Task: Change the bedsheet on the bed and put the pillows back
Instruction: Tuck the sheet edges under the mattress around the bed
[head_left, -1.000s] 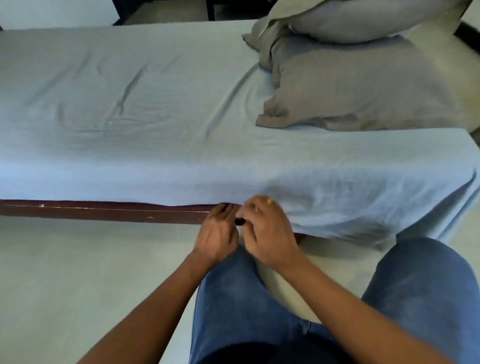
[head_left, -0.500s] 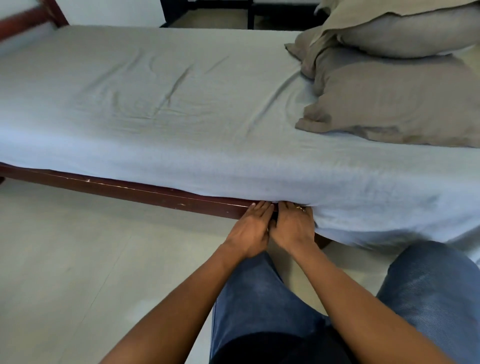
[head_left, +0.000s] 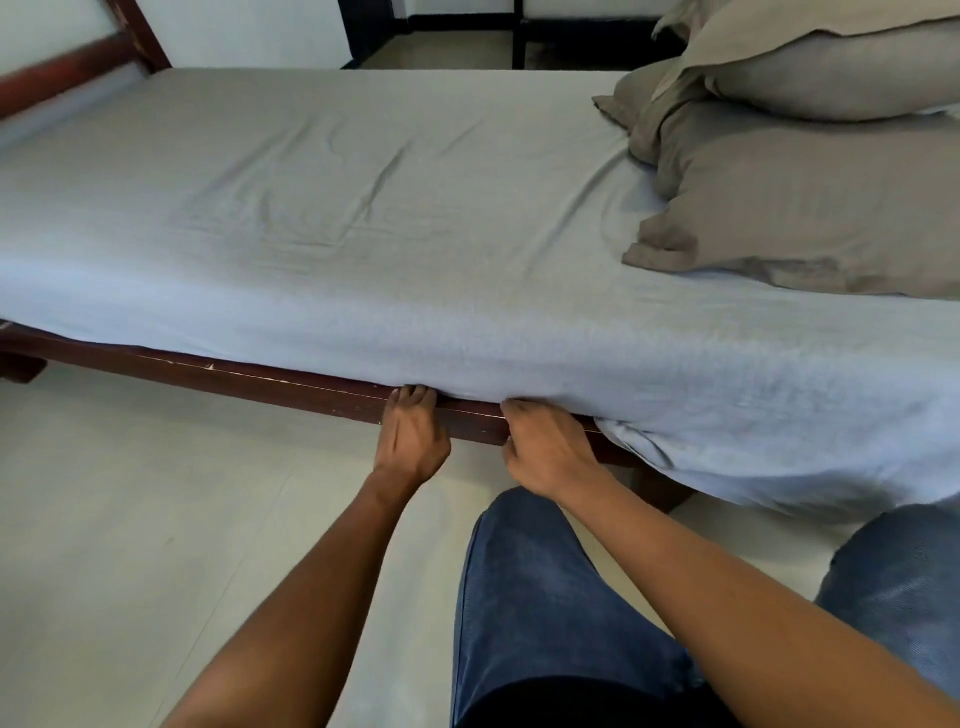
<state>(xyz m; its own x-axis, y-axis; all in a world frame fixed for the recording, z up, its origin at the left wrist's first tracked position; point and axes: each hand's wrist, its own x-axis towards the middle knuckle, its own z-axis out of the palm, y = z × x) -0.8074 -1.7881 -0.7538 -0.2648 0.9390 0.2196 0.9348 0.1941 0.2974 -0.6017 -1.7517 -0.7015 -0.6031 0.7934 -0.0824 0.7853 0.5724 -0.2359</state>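
To tuck well, we should draw the bedsheet (head_left: 415, 234) taut toward its loose right end, then push it deep above the rail. Pale blue and lightly creased, it lies spread over the bed (head_left: 62, 71), neat at left and bunched, hanging, at right. Two grey pillows (head_left: 805, 197) are stacked on it. At the wooden rail (head_left: 260, 376), our left hand (head_left: 413, 431) pushes straight fingers into the seam. Our right hand (head_left: 545, 452) curls at the hem, and we cannot tell whether it grips.

Pale blue bedsheet (head_left: 415, 218), grey-beige pillows (head_left: 805, 208) (both plain), dark reddish-brown bed frame (head_left: 260, 385), blue denim trousers (head_left: 545, 597), cream floor (head_left: 130, 519)
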